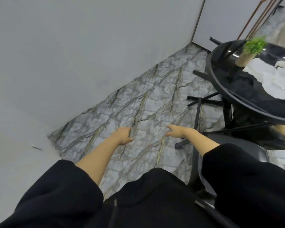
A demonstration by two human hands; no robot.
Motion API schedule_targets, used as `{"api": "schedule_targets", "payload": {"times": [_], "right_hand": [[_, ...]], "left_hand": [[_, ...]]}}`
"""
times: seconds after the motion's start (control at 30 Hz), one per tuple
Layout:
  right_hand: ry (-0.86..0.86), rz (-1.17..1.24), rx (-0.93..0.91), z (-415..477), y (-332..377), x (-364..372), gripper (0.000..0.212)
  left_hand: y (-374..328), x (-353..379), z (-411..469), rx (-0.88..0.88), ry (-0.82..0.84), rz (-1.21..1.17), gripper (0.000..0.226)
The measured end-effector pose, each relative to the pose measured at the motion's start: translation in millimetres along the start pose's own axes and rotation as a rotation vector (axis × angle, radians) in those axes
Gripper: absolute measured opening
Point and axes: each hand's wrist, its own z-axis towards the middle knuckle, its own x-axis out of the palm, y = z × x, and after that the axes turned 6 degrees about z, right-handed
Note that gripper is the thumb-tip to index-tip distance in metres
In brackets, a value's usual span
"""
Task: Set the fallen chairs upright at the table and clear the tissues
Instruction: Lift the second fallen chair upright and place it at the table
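Tissues (pixel 273 74) on table (pixel 224 86), seemingly loose

Both arms stretched forward, left hand (pixel 124 135) loosely curled, right hand (pixel 177 132) fingers (pixel 170 127) spread, both empty

You look down at a veined grey marble floor (pixel 155 99). A plain grey wall (pixel 72 55) meets it at your left. Copper rods (pixel 260 17) lean in the far right corner.

One head-worn view looks steeply down at the marble floor (pixel 138 104), table (pixel 220 83) at right.
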Motion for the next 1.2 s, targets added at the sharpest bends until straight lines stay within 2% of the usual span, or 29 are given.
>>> {"api": "schedule_targets", "payload": {"times": [0.17, 0.33, 0.57, 0.77, 1.0, 1.13, 1.2], "right_hand": [[0.01, 0.084, 0.029, 41, 19, -27, 0.059], [0.004, 0.128, 0.034, 93, 38, -83, 0.065], [-0.049, 0.172, 0.02, 169, 48, -209, 0.07], [-0.128, 0.198, 0.025, 237, 49, -321, 0.063], [-0.161, 0.253, 0.033, 322, 43, -443, 0.066], [-0.191, 0.34, 0.094, 395, 39, -542, 0.064], [-0.186, 0.344, 0.114, 399, 40, -550, 0.065]], "left_hand": [[15, -34, 38, 0.042, -0.007, -0.004, 0.058], [23, -87, 103, 0.062, -0.044, -0.009, 0.056], [-3, -187, 227, 0.094, 0.001, -0.024, 0.054], [-31, -271, 340, 0.134, 0.042, -0.022, 0.044], [-54, -374, 481, 0.221, 0.109, 0.047, 0.056], [-74, -460, 602, 0.265, 0.136, 0.138, 0.056], [-79, -465, 612, 0.288, 0.139, 0.174, 0.055]]}}
